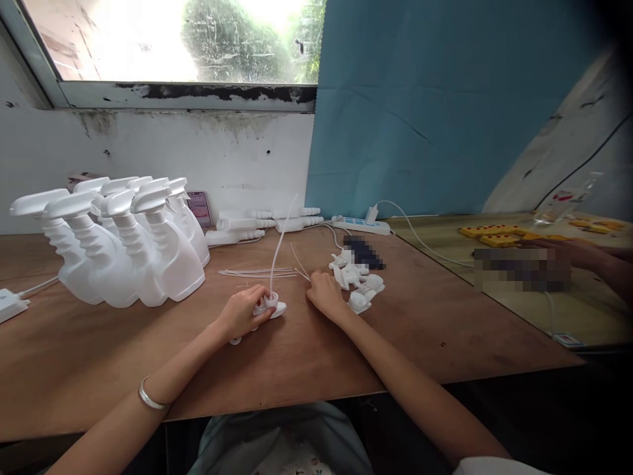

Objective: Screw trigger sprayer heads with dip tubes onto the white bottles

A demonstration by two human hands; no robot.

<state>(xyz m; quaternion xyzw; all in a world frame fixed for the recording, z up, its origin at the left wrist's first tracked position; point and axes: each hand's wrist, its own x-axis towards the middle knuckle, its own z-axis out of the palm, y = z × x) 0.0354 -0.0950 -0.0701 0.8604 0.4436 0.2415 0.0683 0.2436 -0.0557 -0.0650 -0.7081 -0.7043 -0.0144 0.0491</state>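
Observation:
My left hand (pixel 246 310) is closed round a white trigger spray head (pixel 278 309), which lies on the table with its collar facing up. From that collar a thin white dip tube (pixel 275 257) rises, leaning slightly to the right at its top. A small white ring (pixel 235 340) lies beneath my left wrist. My right hand (pixel 326 295) rests on the table, fingers curled round the near end of another thin tube (pixel 299 259); its fingertips are partly hidden. Loose tubes (pixel 257 272) lie flat beyond my hands. Several white spray heads (pixel 353 274) are piled right of my right hand.
Several white spray bottles (pixel 165 254) stand at the left. Behind are a phone (pixel 200 209), white bottle-like pieces (pixel 242 232) and a power strip (pixel 361 225). A dark blurred item (pixel 364 252) lies past the pile. Another person's hand (pixel 558 247) is at the right table, near yellow pieces (pixel 499 235).

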